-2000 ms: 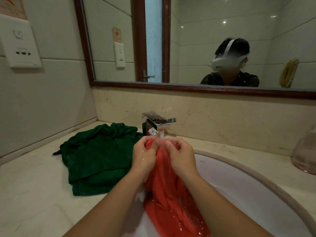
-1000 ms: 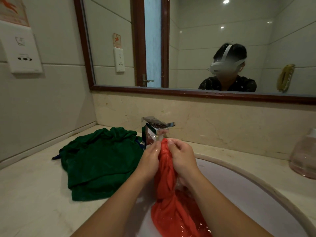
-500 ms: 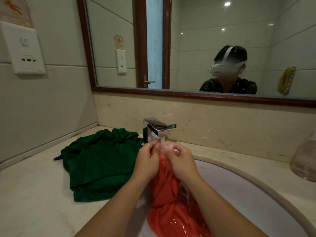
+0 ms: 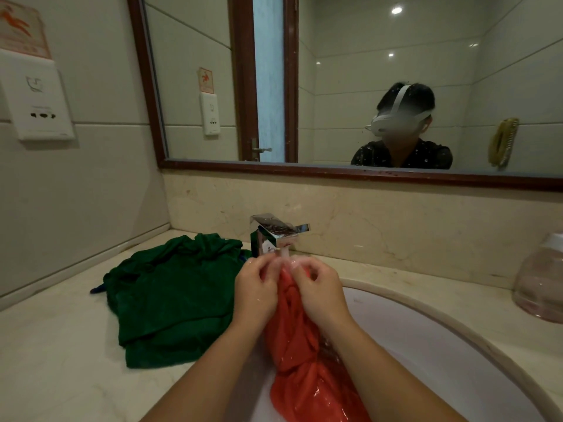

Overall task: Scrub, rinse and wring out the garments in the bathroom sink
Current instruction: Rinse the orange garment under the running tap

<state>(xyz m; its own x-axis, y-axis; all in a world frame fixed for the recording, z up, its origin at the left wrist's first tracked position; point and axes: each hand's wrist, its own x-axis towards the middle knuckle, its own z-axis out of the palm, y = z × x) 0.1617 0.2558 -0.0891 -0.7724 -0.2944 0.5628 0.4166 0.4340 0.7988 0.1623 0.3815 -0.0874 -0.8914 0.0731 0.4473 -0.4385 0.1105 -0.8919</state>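
Note:
A wet red garment [image 4: 300, 360] hangs bunched over the white sink [image 4: 426, 339], its top end lifted under the running chrome faucet [image 4: 275, 234]. My left hand [image 4: 256, 292] grips the cloth's upper part from the left. My right hand [image 4: 318, 289] pinches it from the right, fingers curled. Water falls between both hands onto the fabric. The garment's lower end lies soaked in the basin.
A crumpled green garment [image 4: 173, 296] lies on the marble counter [image 4: 54, 354] left of the sink. A clear pink-tinted container [image 4: 540, 280] stands at the right edge. A mirror [image 4: 350, 86] spans the wall behind, and a wall socket [image 4: 38, 102] sits at left.
Both hands rubbed the top of the red garment up and down under the faucet stream; they now sit close together again right below the spout. The green garment has not moved.

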